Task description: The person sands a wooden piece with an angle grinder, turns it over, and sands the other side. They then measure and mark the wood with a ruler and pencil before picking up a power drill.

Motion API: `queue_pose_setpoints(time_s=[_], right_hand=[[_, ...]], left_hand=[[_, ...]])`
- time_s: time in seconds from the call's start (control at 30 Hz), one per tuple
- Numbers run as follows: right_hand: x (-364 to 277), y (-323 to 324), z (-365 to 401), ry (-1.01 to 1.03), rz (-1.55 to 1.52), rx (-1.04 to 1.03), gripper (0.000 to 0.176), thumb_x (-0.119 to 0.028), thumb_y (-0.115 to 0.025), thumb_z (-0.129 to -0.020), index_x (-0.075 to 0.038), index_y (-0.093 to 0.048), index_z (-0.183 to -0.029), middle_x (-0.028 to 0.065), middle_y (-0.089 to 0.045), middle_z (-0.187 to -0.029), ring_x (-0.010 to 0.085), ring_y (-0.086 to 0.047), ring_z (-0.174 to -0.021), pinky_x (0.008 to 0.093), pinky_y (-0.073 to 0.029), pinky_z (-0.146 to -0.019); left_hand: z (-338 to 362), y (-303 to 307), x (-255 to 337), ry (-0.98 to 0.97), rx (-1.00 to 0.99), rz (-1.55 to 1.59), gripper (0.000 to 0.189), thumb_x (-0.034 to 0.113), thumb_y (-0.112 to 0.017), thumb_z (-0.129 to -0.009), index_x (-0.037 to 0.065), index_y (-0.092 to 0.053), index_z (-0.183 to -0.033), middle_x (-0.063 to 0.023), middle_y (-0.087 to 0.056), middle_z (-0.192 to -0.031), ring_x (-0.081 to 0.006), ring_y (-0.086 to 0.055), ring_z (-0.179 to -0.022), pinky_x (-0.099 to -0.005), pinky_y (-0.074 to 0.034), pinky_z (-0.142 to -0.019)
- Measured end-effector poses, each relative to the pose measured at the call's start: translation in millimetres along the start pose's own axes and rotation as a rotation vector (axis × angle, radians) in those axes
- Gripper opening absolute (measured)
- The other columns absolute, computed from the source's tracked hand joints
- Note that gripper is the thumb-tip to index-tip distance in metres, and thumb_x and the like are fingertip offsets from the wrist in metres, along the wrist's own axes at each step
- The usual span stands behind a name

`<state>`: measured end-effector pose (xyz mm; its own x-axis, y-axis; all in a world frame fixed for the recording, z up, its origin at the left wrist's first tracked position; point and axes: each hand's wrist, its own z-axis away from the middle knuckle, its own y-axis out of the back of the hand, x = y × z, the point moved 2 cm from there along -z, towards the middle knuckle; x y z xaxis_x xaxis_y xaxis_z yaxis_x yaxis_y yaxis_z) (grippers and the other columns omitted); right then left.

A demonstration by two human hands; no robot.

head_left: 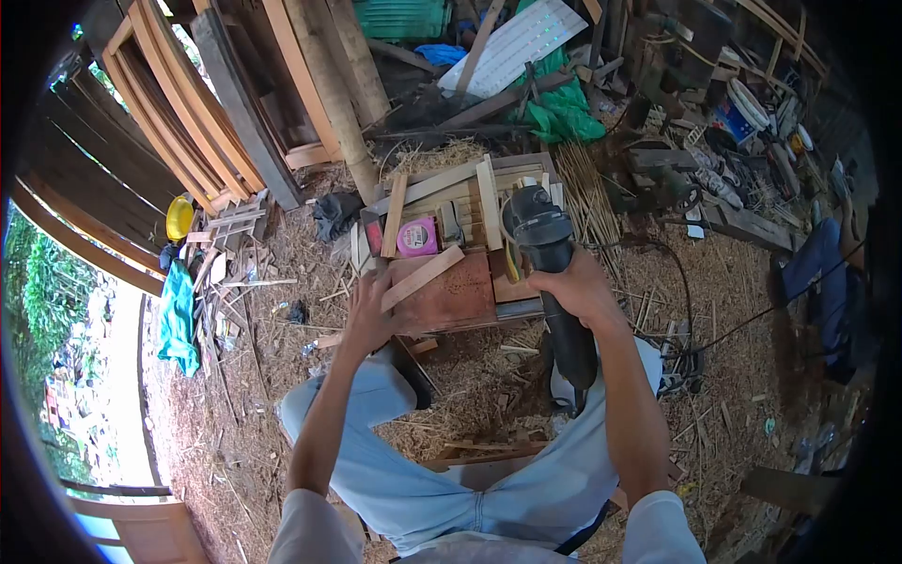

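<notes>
My right hand [584,291] is wrapped around the black body of an angle grinder [571,350], whose head points away from me over the right side of a low wooden workbench [456,305]. My left hand [369,315] is at the bench's left edge, with its fingers on the near end of a short wooden strip [425,278]. That strip lies slanted across the reddish bench top. Just beyond it sits a pink tape measure [417,237]. Upright-looking wood pieces [489,202] lie along the far part of the bench. My left fingertips are partly hidden.
Wood shavings and scraps cover the ground [254,395]. A black cable [686,282] runs at the right of the bench. Wooden frames [174,103] lean at the back left, near a yellow helmet-like object [178,217]. Green sheeting [564,113] and a white panel [512,47] lie behind.
</notes>
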<state>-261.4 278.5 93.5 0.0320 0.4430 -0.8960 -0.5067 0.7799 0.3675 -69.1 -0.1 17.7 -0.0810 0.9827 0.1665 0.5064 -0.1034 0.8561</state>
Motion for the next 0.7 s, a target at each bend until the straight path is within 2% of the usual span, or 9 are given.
queue_pose_setpoints(time_s=[0.07, 0.2, 0.27, 0.3, 0.37, 0.47, 0.5, 0.57, 0.7], right_hand=[[0, -2, -1, 0.023, -0.033, -0.041, 0.046, -0.021, -0.075, -0.059, 0.001, -0.062, -0.097, 0.0135, -0.066, -0.084, 0.0238, -0.065, -0.073, 0.0374, -0.051, -0.066], [-15, -6, 12, 0.014, -0.005, -0.069, 0.045, -0.021, -0.076, -0.059, 0.001, -0.062, -0.096, 0.0130, -0.066, -0.083, 0.0237, -0.065, -0.074, 0.0377, -0.051, -0.067], [-7, -14, 6, 0.027, 0.087, -0.104, 0.050, -0.017, -0.078, -0.063, 0.000, -0.059, -0.106, 0.0109, -0.064, -0.091, 0.0191, -0.062, -0.075, 0.0345, -0.051, -0.066], [-10, -17, 9, -0.002, 0.063, -0.142, 0.050, -0.017, -0.078, -0.063, 0.000, -0.059, -0.106, 0.0113, -0.064, -0.092, 0.0191, -0.062, -0.075, 0.0350, -0.051, -0.067], [-12, -23, 12, 0.034, 0.078, -0.162, 0.050, -0.016, -0.078, -0.063, 0.000, -0.059, -0.106, 0.0107, -0.064, -0.092, 0.0192, -0.062, -0.075, 0.0352, -0.051, -0.067], [-21, -32, 19, 0.093, 0.098, -0.236, 0.049, -0.016, -0.078, -0.063, -0.001, -0.060, -0.106, 0.0094, -0.064, -0.091, 0.0192, -0.062, -0.076, 0.0351, -0.050, -0.068], [-24, -36, 22, 0.107, 0.089, -0.279, 0.049, -0.016, -0.078, -0.063, -0.001, -0.060, -0.106, 0.0087, -0.064, -0.091, 0.0192, -0.062, -0.077, 0.0348, -0.050, -0.070], [-21, -45, 22, 0.143, 0.125, -0.317, 0.049, -0.016, -0.078, -0.063, -0.001, -0.060, -0.106, 0.0084, -0.064, -0.090, 0.0190, -0.061, -0.076, 0.0342, -0.050, -0.071], [-32, -62, 29, 0.174, 0.195, -0.399, 0.051, -0.021, -0.079, -0.062, 0.000, -0.060, -0.105, 0.0111, -0.065, -0.090, 0.0221, -0.062, -0.080, 0.0344, -0.049, -0.076]], left_hand=[[21, 2, -15, 0.160, -0.126, 0.222, 0.073, 0.014, -0.074, -0.074, 0.007, -0.038, -0.138, -0.0205, -0.055, -0.118, -0.0442, -0.055, -0.104, -0.0456, -0.047, -0.087], [26, -3, -13, 0.188, -0.271, 0.460, 0.068, 0.015, -0.068, -0.081, 0.004, -0.034, -0.138, -0.0241, -0.052, -0.123, -0.0456, -0.053, -0.108, -0.0484, -0.046, -0.087], [22, 7, 3, 0.271, -0.338, 0.363, 0.055, 0.016, -0.060, -0.087, 0.005, -0.038, -0.136, -0.0273, -0.057, -0.112, -0.0458, -0.056, -0.101, -0.0499, -0.047, -0.082], [20, 13, 10, 0.278, -0.330, 0.368, 0.055, 0.016, -0.060, -0.087, 0.005, -0.038, -0.136, -0.0273, -0.057, -0.112, -0.0458, -0.056, -0.101, -0.0499, -0.047, -0.082], [17, 18, 21, 0.343, -0.381, 0.378, 0.043, 0.017, -0.055, -0.091, 0.008, -0.044, -0.131, -0.0272, -0.062, -0.093, -0.0456, -0.060, -0.090, -0.0510, -0.048, -0.078], [9, 18, 20, 0.395, -0.453, 0.312, 0.036, 0.016, -0.053, -0.091, 0.010, -0.051, -0.126, -0.0265, -0.063, -0.082, -0.0461, -0.060, -0.084, -0.0513, -0.049, -0.074], [11, 15, 15, 0.410, -0.442, 0.323, 0.036, 0.016, -0.053, -0.091, 0.010, -0.051, -0.126, -0.0265, -0.063, -0.082, -0.0461, -0.060, -0.084, -0.0513, -0.049, -0.074], [13, 5, 7, 0.341, -0.330, 0.394, 0.033, 0.001, -0.052, -0.086, 0.003, -0.058, -0.119, -0.0282, -0.062, -0.084, -0.0462, -0.060, -0.086, -0.0496, -0.047, -0.073], [20, -7, -2, 0.330, -0.381, 0.425, 0.041, -0.005, -0.054, -0.077, 0.003, -0.060, -0.116, -0.0278, -0.063, -0.086, -0.0455, -0.060, -0.088, -0.0489, -0.047, -0.074]])
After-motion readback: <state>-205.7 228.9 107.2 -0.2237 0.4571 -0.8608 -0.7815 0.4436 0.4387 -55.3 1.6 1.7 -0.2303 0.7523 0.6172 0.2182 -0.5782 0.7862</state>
